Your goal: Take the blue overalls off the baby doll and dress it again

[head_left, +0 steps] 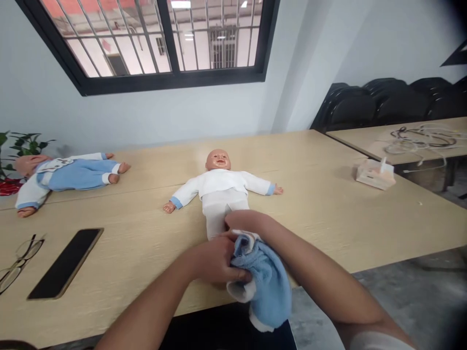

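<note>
Left grip [215, 258] holding blue-and-white cloth garment [269, 279]; right grip [240, 220], hold unclear; loose folds might snag white-clad plastic doll [222, 183] ahead.

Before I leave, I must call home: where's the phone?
In the head view, the phone lies on the table at lower left, just right of the glasses.

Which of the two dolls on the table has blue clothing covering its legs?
The doll at far left, beside the potted plant. The middle doll has white legwear instead; a blue garment is in the left hand.
</note>
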The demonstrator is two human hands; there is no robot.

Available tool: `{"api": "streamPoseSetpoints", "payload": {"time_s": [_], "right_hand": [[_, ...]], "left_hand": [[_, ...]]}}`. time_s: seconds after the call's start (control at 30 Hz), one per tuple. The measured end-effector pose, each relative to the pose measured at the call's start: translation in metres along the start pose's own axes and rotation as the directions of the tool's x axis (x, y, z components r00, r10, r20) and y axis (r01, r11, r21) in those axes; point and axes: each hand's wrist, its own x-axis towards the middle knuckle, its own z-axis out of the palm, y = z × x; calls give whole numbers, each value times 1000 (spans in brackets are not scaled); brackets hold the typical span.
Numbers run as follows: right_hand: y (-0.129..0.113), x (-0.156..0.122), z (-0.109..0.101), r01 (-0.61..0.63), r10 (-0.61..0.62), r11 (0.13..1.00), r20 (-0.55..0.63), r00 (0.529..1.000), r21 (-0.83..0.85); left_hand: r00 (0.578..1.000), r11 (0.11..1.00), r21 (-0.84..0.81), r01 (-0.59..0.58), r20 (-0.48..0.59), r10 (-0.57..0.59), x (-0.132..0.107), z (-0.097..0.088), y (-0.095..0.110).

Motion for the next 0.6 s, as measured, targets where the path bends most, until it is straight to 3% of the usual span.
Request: {"api": "streamPoseSetpoints", "payload": {"time_s": [0.1, 0.23, 0.33, 0.47, 0.6], "right_hand": [[-9, 1, -7, -21, 21, 1000, 40, 999, -3], [-20, 4, -16, -8, 9, 999, -12, 1000, 42], [-22, 9, -4, -38, 39, 999, -21, 999, 38], [-22, 13, 22, -78, 79, 997, -167, 983, 13], [-19, 15, 26, -1, 73, 951, -224, 972, 310]], "left_hand": [[999, 998, -52, -31, 16, 32, 2, 2, 3], [997, 999, -24, -44, 63, 46, 3, 8, 5], [997, 994, 91, -62, 48, 58, 3, 18, 0], [999, 982, 190, -15, 32, 9, 4, 30, -8], [1000, 959, 284, 22, -15, -19, 4, 33, -8]]}}
